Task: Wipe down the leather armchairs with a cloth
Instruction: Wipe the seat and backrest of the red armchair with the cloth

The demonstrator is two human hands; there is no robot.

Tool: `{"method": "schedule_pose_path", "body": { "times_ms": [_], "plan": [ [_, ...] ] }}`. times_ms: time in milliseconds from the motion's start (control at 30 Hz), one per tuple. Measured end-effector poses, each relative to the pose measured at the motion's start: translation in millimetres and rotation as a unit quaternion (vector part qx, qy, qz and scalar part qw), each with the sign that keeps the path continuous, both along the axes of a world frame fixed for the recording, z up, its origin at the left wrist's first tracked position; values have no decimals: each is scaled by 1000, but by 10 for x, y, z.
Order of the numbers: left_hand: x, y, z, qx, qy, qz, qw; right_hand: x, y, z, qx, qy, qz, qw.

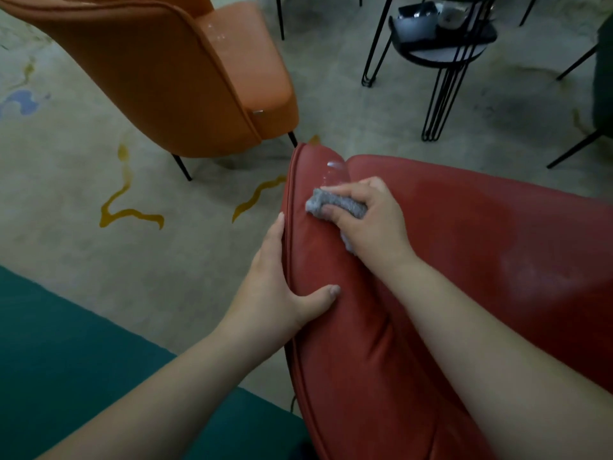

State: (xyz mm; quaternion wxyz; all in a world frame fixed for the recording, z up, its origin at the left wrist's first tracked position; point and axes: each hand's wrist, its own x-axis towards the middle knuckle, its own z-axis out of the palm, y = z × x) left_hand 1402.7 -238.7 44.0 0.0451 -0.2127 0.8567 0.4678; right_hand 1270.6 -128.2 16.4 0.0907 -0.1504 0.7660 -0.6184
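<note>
Far left at the bottom there's a teal cushion, just a flat slab of it cutting across the lower left corner. Above that, in the upper left, an orange armchair stands on thin black legs with its back turned toward the camera, and the carpet under it has yellow squiggles and a blue blotch.

Moving toward the middle, the left hand sits on the edge of the red armchair. The fingers run pretty straight along the outer side by the piped seam, and the thumb is spread over onto the top surface, pressing into the leather. So it's more braced against the edge than clenched, with nothing in it.

Just right of that and a bit higher, the right hand is curled around a bunched-up gray cloth, holding it down on the red leather near the top of the chair's edge. The cloth pokes out to the left of the fingers, and a bit of it shows under the palm too. There's a small shiny patch on the leather just above the cloth.

Upper right, a dark round side table on black wire legs carries a few blurry items I can't make out.
</note>
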Motion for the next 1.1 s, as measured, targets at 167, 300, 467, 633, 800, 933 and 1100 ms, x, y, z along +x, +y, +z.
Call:
{"method": "schedule_pose_path", "body": {
  "times_ms": [167,300,467,633,800,933,1100],
  "plan": [
    [-248,-119,-15,-11,-1,-5,1000,-82,13,-91,-20,31,0,999],
    [-454,-209,-9,-19,-9,-8,1000,-16,104,-194,-44,29,12,999],
    [-676,-292,-39,-43,-13,-12,999,-563,-257,-166,-40,-29,-69,996],
    [-872,-337,-43,-56,-14,-21,998,-347,-74,-200,-11,-16,-60,998],
    [-967,-348,-43,-66,-14,-29,997,-281,-72,-263,-57,15,-30,998],
    [-967,-364,-85,-68,-12,-29,997,-745,-286,-354,-24,-34,-68,997],
    [-970,-358,-107,-56,-1,-27,998,-821,-246,-422,-37,-87,-124,988]
  ]
}}
